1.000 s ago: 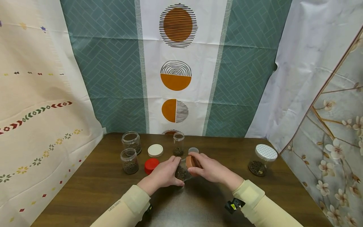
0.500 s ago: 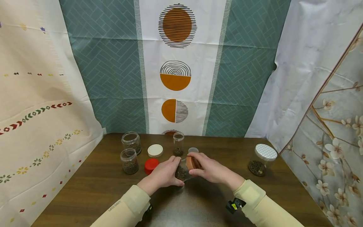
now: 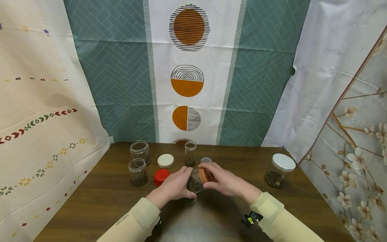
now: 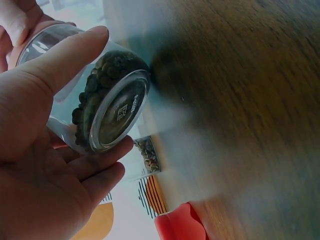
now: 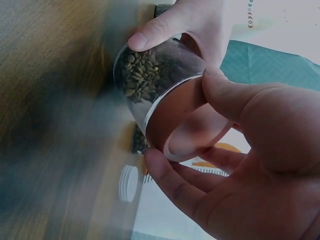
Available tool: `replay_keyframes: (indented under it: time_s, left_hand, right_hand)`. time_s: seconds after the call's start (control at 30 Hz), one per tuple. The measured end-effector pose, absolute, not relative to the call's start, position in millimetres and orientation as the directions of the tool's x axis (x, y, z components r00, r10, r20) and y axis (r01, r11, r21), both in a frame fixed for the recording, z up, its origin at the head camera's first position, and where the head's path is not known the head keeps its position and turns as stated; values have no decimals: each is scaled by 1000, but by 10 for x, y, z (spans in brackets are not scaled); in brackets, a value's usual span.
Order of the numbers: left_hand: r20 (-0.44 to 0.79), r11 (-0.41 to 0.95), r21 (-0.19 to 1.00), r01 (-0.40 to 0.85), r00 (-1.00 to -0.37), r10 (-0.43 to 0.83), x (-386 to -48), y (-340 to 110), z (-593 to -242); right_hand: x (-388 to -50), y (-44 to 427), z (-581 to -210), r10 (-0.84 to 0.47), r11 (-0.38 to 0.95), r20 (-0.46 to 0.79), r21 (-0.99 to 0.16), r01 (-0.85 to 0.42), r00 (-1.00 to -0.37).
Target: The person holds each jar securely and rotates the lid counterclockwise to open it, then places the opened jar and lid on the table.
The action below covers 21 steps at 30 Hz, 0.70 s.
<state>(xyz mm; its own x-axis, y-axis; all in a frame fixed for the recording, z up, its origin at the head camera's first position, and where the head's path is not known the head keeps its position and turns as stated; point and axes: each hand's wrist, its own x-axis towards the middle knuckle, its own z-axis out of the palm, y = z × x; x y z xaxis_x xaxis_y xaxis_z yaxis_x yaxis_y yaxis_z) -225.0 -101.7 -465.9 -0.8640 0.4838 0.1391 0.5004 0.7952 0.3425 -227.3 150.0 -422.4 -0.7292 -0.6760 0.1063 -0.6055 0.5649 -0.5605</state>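
A clear jar with dark, bean-like pieces inside is tilted on its side just above the table. My left hand holds its body, thumb on one side and fingers on the other. In the left wrist view, the jar's round base faces the camera. An orange-brown lid sits at the mouth of the jar. Around the lid's edge, the thumb and fingers of my right hand grip it. How tightly the lid is seated cannot be told.
Two open jars, one behind and one nearer, stand at left. A white lid, a red lid, a slim open jar and a small translucent lid lie close by. A lidded jar stands right.
My right hand has turned slightly at the lid, its thumb shifting a little to the right. My left hand and the jar's body stay put.
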Motion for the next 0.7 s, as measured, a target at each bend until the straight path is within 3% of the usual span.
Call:
replay_keyframes:
  time_s: [0.43, 0.57, 0.7]
  left_hand:
    - [129, 806, 336, 487, -872, 473, -2248, -1011, -4658]
    - [129, 807, 333, 488, -871, 474, -2240, -1005, -4649]
    - [125, 808, 326, 490, -870, 477, -2247, -996, -4649]
  right_hand:
    - [-2298, 1515, -4265, -684, 561, 118, -546, -622, -720]
    - [-2289, 1507, -4249, -658, 578, 94, -573, -581, -747]
    - [-2281, 1473, -4204, -573, 656, 57, -566, -500, -817]
